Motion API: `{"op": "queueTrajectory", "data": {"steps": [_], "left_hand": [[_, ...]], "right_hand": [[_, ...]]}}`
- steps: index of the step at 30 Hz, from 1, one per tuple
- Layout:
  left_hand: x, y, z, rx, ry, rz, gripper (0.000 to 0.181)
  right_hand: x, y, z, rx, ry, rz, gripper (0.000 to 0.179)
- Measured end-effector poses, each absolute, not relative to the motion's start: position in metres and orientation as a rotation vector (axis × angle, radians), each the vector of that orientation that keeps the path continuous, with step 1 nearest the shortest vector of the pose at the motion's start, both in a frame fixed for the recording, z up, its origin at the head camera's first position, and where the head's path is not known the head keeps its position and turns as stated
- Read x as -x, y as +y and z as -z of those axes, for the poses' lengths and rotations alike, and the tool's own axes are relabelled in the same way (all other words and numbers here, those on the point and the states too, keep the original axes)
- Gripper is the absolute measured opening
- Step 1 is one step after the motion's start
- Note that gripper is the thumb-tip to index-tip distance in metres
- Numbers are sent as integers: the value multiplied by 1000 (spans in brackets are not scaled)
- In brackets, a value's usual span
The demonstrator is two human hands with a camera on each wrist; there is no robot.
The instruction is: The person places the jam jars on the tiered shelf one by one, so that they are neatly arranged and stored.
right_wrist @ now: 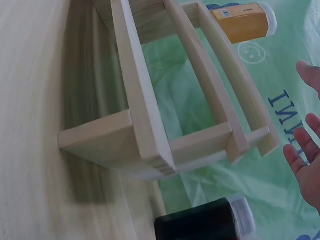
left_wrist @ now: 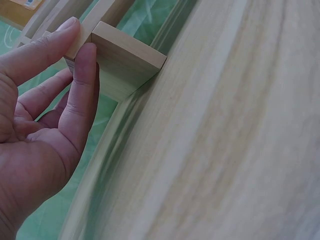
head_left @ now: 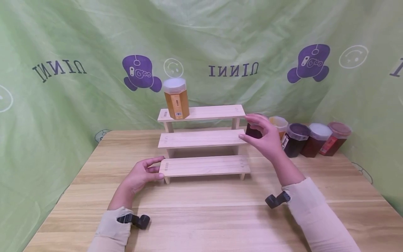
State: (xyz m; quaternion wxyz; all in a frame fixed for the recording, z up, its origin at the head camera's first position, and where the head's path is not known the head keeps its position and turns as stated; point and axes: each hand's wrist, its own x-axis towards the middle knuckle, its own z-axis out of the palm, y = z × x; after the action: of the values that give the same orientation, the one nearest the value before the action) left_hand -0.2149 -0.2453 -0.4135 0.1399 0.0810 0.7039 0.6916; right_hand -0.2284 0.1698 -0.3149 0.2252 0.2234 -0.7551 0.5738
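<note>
Wooden rack (right_wrist: 150, 115), dark jar (right_wrist: 200, 225), open fingers (right_wrist: 302, 150)

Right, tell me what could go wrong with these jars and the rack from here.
1. The right hand reaches with spread fingers for the dark jar, which stands close to the neighbouring jars; a careless lift might knock one over.
2. The honey jar stands tall at the top shelf's left end; a jolt could topple it.
3. The left hand only touches the bottom shelf, so the rack may slide.
</note>
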Motion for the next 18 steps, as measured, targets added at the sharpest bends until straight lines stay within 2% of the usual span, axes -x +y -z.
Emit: {"op": "queueTrajectory", "data": {"steps": [8, 18], "left_hand": [[215, -245, 415, -253, 2031, -2010, 78], [215, -245, 413, -201, 2031, -2008, 79]], "right_hand": [[225, 183, 327, -606, -2052, -1634, 53], [233, 210, 358, -355, -2230, -1426, 58]]}}
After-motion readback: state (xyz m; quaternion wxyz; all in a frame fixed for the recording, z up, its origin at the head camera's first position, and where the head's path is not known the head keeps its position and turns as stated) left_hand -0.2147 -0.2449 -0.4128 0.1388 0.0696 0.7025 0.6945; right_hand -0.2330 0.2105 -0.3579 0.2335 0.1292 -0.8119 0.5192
